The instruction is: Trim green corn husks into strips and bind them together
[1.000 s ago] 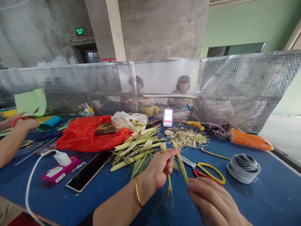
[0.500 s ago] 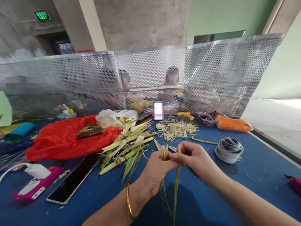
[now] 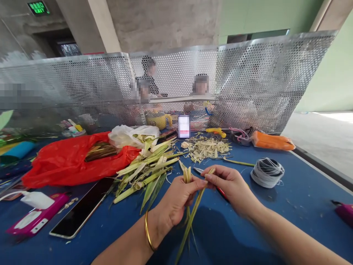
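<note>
L hand (image 3: 178, 200) pinches folded leaf strips (image 3: 187, 175); R hand (image 3: 230, 186) pinches a long strip (image 3: 195, 209) just beside, over blue tbl (image 3: 234, 235). Can't tell from here if L's gripping both. Scissors (image 3: 198, 170) mostly hidden behind R hand (just blade & some red show).

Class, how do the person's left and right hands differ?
The left hand has a gold bangle at the wrist; the right hand has none. The left hand grips an upright bunch of strips; the right hand pinches the top of a slanting strip. Both are above the blue table.
</note>
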`<state>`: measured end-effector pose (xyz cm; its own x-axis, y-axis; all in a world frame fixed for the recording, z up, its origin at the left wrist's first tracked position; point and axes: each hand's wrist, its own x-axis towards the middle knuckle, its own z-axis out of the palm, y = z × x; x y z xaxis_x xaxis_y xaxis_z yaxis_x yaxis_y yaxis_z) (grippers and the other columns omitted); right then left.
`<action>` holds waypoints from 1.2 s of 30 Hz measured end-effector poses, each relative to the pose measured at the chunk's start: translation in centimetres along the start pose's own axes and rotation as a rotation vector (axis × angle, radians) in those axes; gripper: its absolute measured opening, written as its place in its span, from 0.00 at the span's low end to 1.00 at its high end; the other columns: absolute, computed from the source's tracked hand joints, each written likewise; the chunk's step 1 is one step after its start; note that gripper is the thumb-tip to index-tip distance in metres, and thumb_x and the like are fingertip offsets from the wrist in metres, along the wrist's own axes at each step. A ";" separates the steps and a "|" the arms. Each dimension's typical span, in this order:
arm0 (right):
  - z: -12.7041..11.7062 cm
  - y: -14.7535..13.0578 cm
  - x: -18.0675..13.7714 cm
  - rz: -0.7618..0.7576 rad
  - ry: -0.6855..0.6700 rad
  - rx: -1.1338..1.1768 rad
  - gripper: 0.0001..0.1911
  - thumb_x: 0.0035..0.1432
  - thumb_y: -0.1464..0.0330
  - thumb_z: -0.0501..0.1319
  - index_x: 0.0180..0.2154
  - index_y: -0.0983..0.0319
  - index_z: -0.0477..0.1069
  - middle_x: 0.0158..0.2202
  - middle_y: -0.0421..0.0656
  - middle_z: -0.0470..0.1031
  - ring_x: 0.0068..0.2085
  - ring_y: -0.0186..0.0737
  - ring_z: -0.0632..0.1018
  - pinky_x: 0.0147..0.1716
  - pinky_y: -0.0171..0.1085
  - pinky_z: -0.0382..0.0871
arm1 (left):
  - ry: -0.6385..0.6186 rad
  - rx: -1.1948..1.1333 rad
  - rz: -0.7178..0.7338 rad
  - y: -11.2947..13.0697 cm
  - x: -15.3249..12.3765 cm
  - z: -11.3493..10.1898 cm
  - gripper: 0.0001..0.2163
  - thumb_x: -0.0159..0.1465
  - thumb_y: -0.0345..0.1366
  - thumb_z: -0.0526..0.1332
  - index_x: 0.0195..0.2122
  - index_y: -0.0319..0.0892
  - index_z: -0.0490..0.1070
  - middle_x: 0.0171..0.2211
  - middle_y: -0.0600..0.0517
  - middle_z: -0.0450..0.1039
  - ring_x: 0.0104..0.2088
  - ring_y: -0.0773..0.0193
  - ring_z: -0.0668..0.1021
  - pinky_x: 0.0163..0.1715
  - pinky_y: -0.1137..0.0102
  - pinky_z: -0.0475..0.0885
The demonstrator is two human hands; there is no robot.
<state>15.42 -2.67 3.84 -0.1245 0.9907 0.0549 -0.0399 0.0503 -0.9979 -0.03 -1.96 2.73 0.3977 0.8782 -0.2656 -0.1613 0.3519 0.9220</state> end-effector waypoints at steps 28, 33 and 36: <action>-0.8 0.4 0.4 0.014 0.049 0.043 0.17 0.51 0.56 0.65 0.26 0.64 0.73 0.23 0.39 0.72 0.25 0.33 0.70 0.26 0.33 0.60 | 0.030 -0.100 -0.098 -0.4 0.4 0.2 0.16 0.45 0.44 0.72 0.25 0.39 0.70 0.14 0.64 0.46 0.17 0.76 0.47 0.19 0.71 0.39; -0.4 0.6 0.1 0.015 0.016 -0.085 0.14 0.52 0.59 0.65 0.26 0.63 0.73 0.20 0.37 0.69 0.23 0.31 0.67 0.24 0.32 0.58 | 0.072 -0.084 -0.007 -0.9 0.4 0.5 0.17 0.44 0.42 0.73 0.24 0.39 0.68 0.16 0.61 0.58 0.18 0.75 0.57 0.19 0.75 0.50; -0.3 0.9 0.0 -0.009 0.019 -0.122 0.11 0.52 0.62 0.65 0.24 0.62 0.71 0.19 0.36 0.68 0.23 0.30 0.66 0.24 0.32 0.58 | 0.096 -0.117 0.052 -1.0 0.5 0.6 0.16 0.44 0.39 0.74 0.21 0.38 0.66 0.18 0.59 0.64 0.21 0.74 0.63 0.23 0.76 0.57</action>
<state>15.72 -2.61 2.96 -0.1060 0.9923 0.0640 0.0806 0.0727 -0.9941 0.89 -2.13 1.82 0.2984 0.9213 -0.2493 -0.2858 0.3354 0.8977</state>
